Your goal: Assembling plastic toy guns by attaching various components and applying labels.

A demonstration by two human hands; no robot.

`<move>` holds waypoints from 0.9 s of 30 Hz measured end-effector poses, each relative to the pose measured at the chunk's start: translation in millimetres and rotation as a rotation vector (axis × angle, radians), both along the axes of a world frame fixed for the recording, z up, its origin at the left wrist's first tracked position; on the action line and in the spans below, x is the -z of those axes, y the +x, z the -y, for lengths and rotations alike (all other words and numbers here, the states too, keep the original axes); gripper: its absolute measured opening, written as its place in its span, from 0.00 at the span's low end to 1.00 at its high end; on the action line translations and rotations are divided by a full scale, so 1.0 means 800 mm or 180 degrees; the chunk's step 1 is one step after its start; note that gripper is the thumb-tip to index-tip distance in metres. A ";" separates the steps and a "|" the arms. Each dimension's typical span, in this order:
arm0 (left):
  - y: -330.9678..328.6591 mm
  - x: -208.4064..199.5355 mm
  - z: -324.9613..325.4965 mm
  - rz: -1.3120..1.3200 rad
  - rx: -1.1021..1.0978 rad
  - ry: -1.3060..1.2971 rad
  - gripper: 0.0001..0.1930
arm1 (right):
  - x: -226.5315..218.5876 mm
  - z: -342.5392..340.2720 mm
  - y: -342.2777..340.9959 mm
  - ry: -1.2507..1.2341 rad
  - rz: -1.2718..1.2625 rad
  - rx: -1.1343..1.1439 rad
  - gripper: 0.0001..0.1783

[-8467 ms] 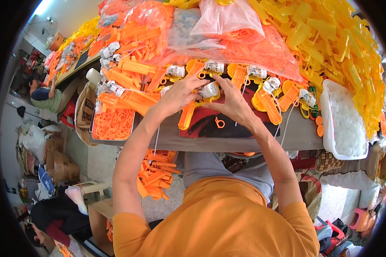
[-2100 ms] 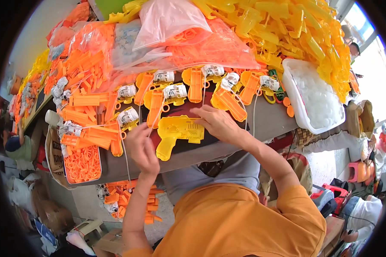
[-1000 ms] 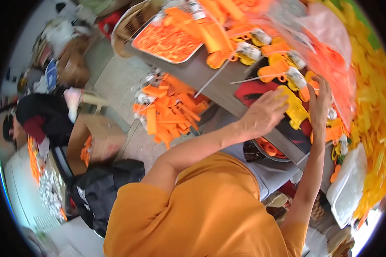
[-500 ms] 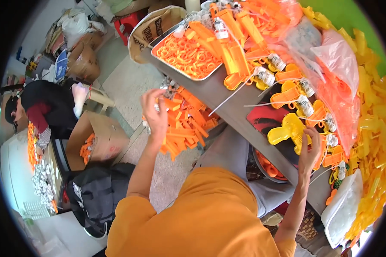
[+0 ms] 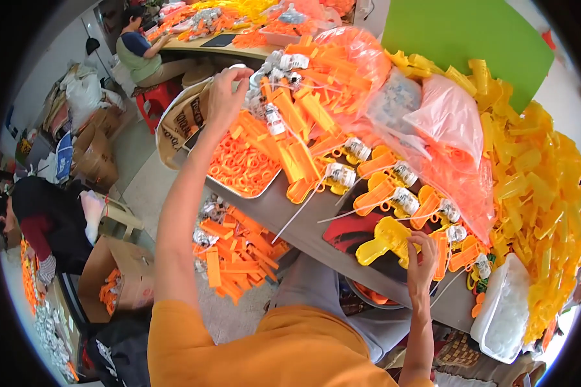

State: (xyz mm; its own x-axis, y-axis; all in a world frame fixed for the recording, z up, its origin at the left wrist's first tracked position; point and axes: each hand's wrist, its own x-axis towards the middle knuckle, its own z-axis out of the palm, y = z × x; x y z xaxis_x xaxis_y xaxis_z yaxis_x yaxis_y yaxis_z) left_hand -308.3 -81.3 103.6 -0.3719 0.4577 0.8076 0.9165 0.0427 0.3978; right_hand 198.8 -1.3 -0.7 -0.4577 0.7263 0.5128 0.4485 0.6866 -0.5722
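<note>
Stretched far forward, my left hand (image 5: 227, 93) is closed beside a heap of silver-and-white parts with wires (image 5: 279, 69). A small white item (image 5: 239, 66) shows at its fingertips; its kind is unclear. My right hand (image 5: 422, 258) pinches the right edge of a yellow plastic shell (image 5: 385, 242), which lies on a dark red-and-black mat (image 5: 342, 232). Past the shell runs a row of orange plastic pieces (image 5: 374, 195) joined to white-labelled cylinders (image 5: 405, 201) with thin pale strips. Left of these stands a tray (image 5: 265, 188) of small orange rings.
Clear bags of orange parts (image 5: 455, 174) and a big yellow pile (image 5: 529, 206) cover the right side. A white tub (image 5: 502, 309) stands at the near right. Orange pieces (image 5: 239, 248) are heaped below the table. Co-workers (image 5: 139, 51) sit far left and at left.
My left hand has moved from above the lower orange heap, up past the ring tray to the silver-and-white parts. The view has shifted; my right hand stays at the yellow shell.
</note>
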 end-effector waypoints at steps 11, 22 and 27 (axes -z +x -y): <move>-0.060 -0.009 -0.175 -0.0063 -0.0067 -0.1189 0.28 | 0.004 -0.003 0.012 0.0015 0.0000 0.0279 0.06; -0.085 -0.034 -0.176 -0.1138 -0.0164 -0.1212 0.25 | 0.002 -0.012 0.005 0.0041 -0.0107 0.0195 0.08; 0.031 -0.152 -0.147 0.1164 0.1308 -0.0709 0.27 | 0.002 -0.007 0.005 -0.0052 -0.0172 0.0268 0.08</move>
State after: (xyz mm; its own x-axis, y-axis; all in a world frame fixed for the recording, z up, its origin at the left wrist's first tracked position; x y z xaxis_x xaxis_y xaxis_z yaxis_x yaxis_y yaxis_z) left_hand -283.9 36.5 225.4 -0.3643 0.7669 0.5284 0.6805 -0.1681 0.7132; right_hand 202.6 4.2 -2.5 -0.3668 0.7694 0.5229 0.4723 0.6383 -0.6079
